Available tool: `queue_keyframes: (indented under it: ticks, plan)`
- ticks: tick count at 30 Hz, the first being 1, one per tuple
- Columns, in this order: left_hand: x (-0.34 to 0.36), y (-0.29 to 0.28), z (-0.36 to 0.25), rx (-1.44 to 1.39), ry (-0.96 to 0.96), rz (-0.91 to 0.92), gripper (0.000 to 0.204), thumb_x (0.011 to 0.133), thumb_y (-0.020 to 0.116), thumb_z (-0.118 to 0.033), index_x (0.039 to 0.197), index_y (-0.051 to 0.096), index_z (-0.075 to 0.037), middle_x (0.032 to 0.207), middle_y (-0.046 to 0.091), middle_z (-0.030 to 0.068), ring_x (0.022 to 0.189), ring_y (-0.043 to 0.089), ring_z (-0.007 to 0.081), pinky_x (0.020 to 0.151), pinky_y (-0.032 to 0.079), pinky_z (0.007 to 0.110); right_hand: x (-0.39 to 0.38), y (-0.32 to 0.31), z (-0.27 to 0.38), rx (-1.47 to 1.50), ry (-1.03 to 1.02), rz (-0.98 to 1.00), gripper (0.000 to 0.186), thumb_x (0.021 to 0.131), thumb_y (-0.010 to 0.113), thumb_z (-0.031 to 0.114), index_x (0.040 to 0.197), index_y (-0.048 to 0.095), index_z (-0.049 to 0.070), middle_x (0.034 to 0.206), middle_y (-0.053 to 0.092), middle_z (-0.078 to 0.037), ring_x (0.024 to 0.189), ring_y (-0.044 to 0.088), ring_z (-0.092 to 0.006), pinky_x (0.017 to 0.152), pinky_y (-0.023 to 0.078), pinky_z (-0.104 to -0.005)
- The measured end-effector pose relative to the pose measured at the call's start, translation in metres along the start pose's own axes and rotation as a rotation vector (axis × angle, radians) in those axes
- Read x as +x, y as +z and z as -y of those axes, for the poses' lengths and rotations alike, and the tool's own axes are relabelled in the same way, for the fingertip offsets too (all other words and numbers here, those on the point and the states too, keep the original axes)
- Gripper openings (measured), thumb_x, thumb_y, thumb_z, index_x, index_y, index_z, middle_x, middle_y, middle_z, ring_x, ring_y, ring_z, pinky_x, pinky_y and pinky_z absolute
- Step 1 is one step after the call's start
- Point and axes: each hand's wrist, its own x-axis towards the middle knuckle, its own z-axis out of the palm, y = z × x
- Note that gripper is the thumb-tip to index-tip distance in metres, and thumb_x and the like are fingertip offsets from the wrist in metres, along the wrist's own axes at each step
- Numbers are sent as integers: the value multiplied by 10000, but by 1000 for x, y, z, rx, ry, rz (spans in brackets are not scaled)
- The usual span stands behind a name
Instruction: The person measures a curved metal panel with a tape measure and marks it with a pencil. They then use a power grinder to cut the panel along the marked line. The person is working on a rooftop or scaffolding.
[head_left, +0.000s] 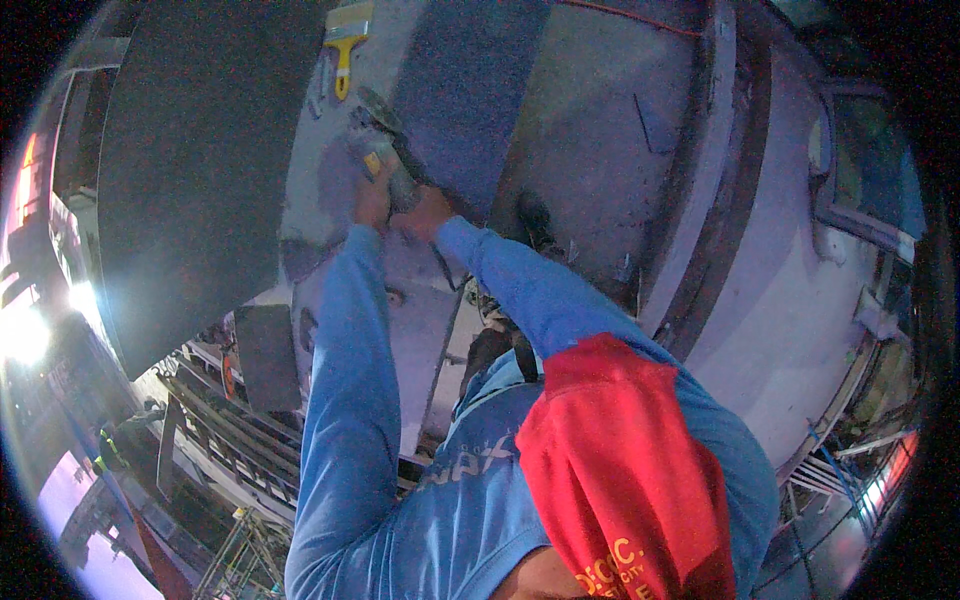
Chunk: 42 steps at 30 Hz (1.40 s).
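Observation:
My two blue-sleeved arms reach up the picture to a hand-held power tool that looks like an angle grinder [402, 186]. Its round, dark head [377, 109] lies at the far end, over a pale grey surface [330, 180]. My left hand [374, 197] is closed round the tool's side near a yellow patch. Just to the right, my right hand [426, 214] grips the rear of the body. A dark cord seems to trail from below that hand. Beyond the head lies a wide paintbrush [346, 45] with a yellow handle, bristles pointing away.
A large dark panel [200, 150] stands to the left of the work surface. A dark band [460, 100] crosses it on the right, with a thin bent rod [652, 125] farther right. Stacked rails or ladders [230, 410] lie at lower left. Red cloth [625, 450] hangs over my shoulder.

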Motion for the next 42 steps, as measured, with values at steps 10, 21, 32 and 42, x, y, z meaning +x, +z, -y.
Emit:
queue_keyframes:
  ticks: [10,21,32,42]
  plan:
    - [-17,3,-11,-154,-205,92,925,759,696,-540,1321,362,114,1252,507,213,1098,541,310,888,454,420,-14,-11,5,73,-49,36,618,598,780,330,1058,601,-42,940,666,-177,858,655,-301,777,529,-390]
    - [10,3,-4,9,-146,46,925,762,685,-549,1331,384,116,1269,500,213,1129,529,312,915,446,419,-13,-25,25,20,12,86,683,607,780,418,1072,607,-52,982,658,-217,893,648,-318,797,520,-387]
    - [-22,2,-3,114,-145,13,813,780,691,-505,1271,438,93,1196,542,186,1018,576,306,836,479,418,-29,-3,-5,-60,67,-74,677,585,796,339,1089,592,-65,975,671,-205,861,666,-316,788,535,-386]
    - [-31,3,1,-123,-173,154,688,795,685,-489,1183,532,59,1047,612,119,912,602,240,786,482,373,-37,-8,-9,111,-49,-30,665,572,791,328,1090,607,-46,982,671,-201,888,660,-295,804,531,-382]
